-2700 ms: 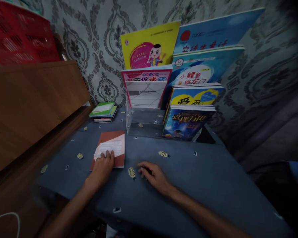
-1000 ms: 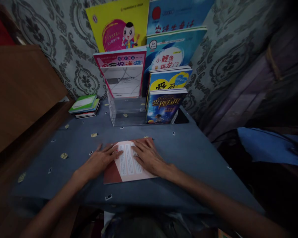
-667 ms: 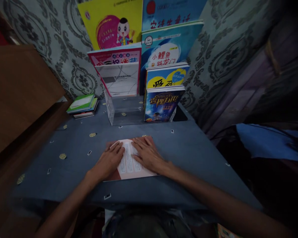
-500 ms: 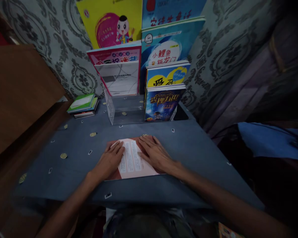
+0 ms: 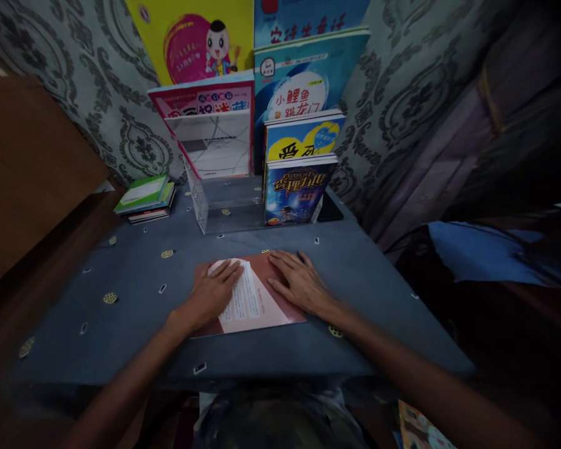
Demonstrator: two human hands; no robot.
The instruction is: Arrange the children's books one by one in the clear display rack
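A thin pink and reddish-brown book (image 5: 266,305) lies flat near the front of the cloth-covered table, with pale text panels on its face. Resting on its left half is my left hand (image 5: 216,292), palm down with fingers extended, covering part of the text. My right hand (image 5: 303,284) lies on the upper right part and right edge of the book, its fingers stretched out and the thumb apart. Neither hand grasps anything.
Behind the book stands a clear acrylic rack (image 5: 229,218) with several upright books, a dark blue one (image 5: 297,190) in front at right. A small stack of books (image 5: 146,198) sits at back left. The blue-grey table (image 5: 140,312) meets a patterned wall.
My left hand has slid right across the book, over more of the text. My right hand has moved toward the book's right edge, uncovering more of its face. The camera view has shifted slightly.
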